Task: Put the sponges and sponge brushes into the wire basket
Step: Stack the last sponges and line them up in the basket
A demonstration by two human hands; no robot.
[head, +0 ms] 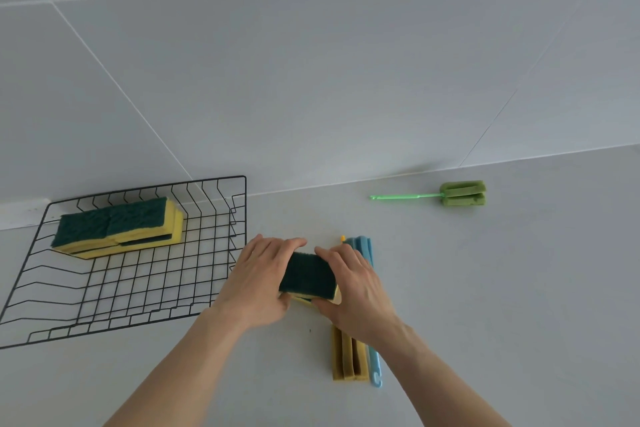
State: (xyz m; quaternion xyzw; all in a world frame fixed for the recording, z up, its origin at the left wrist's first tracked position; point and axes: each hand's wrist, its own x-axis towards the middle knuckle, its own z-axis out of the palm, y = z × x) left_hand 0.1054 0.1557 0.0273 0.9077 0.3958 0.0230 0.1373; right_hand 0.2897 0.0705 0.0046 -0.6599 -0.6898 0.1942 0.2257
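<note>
Both hands close on a small stack of sponges (309, 277) just off the right-hand side of the wire basket (145, 291), which sits against the back edge of the worktop (502, 288) at its left. The left hand (258, 282) clasps the stack's left end, fingers (277, 246) curled over the dark green scouring face; the right hand (353, 291) clasps the right end, thumb underneath near the yellow foam. There appear to be at least two sponges pressed together, though the lower one is mostly hidden.

More sponges (119, 227) already lie piled in the basket's far left corner. Under the right wrist two sponge brushes lie side by side on the worktop: a yellow sponge brush (348, 355) and a blue sponge brush (367, 250). A green sponge brush (462, 193) lies well apart, near the back edge to the right.

The sponges should be light and soft, giving under pressure, so squeezing the ends inward ought to keep the stack from splaying; the scouring face offers good friction. The brushes look light too, with thin plastic handles that likely flex, so pinching at the foam head or mid-handle seems safest.
</note>
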